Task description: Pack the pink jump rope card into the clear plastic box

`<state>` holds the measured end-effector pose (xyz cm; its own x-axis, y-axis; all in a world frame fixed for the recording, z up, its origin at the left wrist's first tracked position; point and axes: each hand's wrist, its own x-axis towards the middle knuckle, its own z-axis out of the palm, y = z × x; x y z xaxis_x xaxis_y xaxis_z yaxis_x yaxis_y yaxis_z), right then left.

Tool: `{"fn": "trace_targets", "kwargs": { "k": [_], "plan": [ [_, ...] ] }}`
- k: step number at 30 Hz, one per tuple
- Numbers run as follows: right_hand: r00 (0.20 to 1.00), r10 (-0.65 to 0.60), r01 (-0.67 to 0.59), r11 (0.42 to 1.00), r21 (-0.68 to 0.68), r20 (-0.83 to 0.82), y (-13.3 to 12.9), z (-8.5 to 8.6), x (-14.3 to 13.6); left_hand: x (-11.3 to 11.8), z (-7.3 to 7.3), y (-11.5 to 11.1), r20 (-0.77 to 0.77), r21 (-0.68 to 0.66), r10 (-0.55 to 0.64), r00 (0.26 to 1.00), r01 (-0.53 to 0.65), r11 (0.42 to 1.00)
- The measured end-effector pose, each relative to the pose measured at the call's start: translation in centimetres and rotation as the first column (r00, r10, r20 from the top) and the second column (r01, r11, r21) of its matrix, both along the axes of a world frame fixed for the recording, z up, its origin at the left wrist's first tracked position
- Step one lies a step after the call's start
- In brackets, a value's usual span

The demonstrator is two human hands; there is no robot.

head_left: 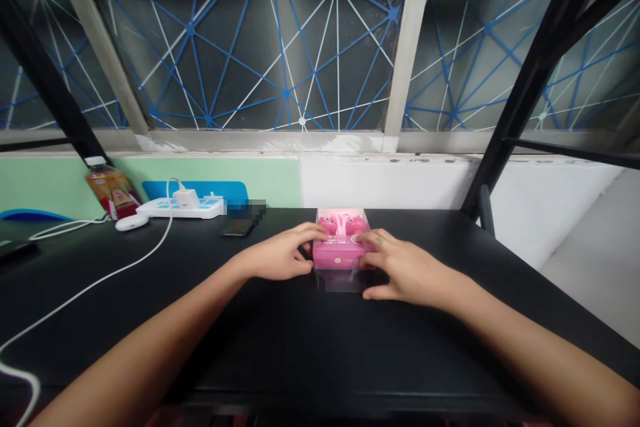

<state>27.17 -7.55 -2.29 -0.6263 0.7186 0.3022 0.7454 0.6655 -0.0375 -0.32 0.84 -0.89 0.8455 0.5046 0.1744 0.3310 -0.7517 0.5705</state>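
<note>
Steadying, apparently, a pink window box [336, 256] on the tabletop [320, 347], twelve o'clock: left hand [285, 253] at its nine, right hand [403, 268] at its three, both loosely spread, likely against sliding.

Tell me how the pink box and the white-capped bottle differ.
Colour: the pink box is mostly pink; the white-capped bottle looks amber and red.
Shape: the pink box is low and angular; the white-capped bottle is tall with a narrow neck.
Hands: the left hand and right hand are at the pink box, away from the white-capped bottle.
Both are on the black desk.
</note>
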Motion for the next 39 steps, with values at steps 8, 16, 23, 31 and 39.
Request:
{"fn": "trace_targets", "kwargs": {
  "k": [8,16,23,31,39],
  "plan": [
    [0.999,-0.015,0.013,0.997,0.079,0.032,0.1,-0.1,-0.4,0.7,-0.8,-0.1,0.031,0.190,0.073,0.997,-0.078,0.979],
    [0.979,0.010,0.007,0.996,0.087,-0.205,0.9,-0.4,-0.3,1.0,-0.2,-0.7,0.006,0.243,0.080,0.997,-0.080,0.967],
    [0.960,0.075,-0.075,0.997,0.009,-0.269,1.2,-0.2,0.6,1.0,-0.7,-0.5,0.014,0.286,0.106,0.994,-0.105,0.952],
    [0.920,-0.008,0.014,1.000,0.013,-0.392,1.8,-1.6,0.1,1.1,-0.9,-0.5,0.063,0.270,0.134,0.989,-0.146,0.952],
    [0.921,0.032,-0.032,0.999,0.006,-0.388,2.0,-1.5,0.3,0.9,-0.6,-0.4,0.044,0.248,0.139,0.989,-0.146,0.958]
  ]
}}
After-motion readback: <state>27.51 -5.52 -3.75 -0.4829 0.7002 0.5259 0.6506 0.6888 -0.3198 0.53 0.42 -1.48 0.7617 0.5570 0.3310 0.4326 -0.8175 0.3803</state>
